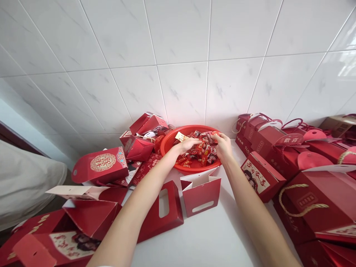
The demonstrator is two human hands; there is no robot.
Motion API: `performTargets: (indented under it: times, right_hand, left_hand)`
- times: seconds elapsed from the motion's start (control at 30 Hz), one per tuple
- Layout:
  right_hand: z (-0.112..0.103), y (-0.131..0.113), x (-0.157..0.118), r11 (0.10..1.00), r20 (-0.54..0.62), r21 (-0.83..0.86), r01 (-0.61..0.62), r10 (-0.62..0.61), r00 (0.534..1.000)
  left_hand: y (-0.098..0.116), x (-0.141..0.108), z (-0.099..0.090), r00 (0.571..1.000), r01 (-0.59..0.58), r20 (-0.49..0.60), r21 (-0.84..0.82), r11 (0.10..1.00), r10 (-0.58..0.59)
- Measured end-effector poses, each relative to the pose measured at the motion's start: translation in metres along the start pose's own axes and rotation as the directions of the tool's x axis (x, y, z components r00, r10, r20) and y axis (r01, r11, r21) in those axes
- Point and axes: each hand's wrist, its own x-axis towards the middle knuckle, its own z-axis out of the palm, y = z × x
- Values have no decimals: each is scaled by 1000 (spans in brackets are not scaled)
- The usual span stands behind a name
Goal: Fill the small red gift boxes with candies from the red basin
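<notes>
A round red plastic basket stands against the tiled wall, filled with wrapped candies, mostly in red. Over its left half, my left hand reaches into the candies with its fingers closed; what they grip is hidden. At the basket's right rim, my right hand pinches a red-wrapped candy. Just in front of the basket, below both hands, an open red paper gift box stands upright with a handle slot in its side. Beside it, another red box lies under my left forearm.
Red gift boxes with rope handles are stacked along the right side. Other red boxes, some unfolded or open, crowd the left. A person in light clothing is at the far left. White table surface shows in front.
</notes>
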Motion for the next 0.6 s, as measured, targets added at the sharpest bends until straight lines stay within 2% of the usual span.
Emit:
performTargets:
  times: [0.1,0.17,0.27,0.37,0.47,0.53,0.6]
  right_hand:
    - [0,2,1,1000,40,22,0,-1,999]
    - [0,3,2,999,51,46,-22,20,999]
    - [-1,2,3,993,38,90,-76,73,997]
    - [0,-1,4,984,12,131,-123,123,992]
    - [0,-3,4,975,-8,157,-155,158,987]
    - [-1,-3,5,974,-11,158,-162,166,986]
    - [-2,-1,6,977,-4,159,-144,146,989]
  left_hand:
    - [-3,2,-1,999,-20,39,120,993,15]
    - [-4,2,-1,998,3,59,275,962,-20]
    - [2,2,1,989,37,105,504,863,-103]
    - [14,7,7,989,-58,140,628,776,-40]
    - [26,16,17,994,-95,105,760,643,22]
    - [29,23,22,998,-48,67,823,566,-12]
    - [25,28,22,996,10,40,848,530,-82]
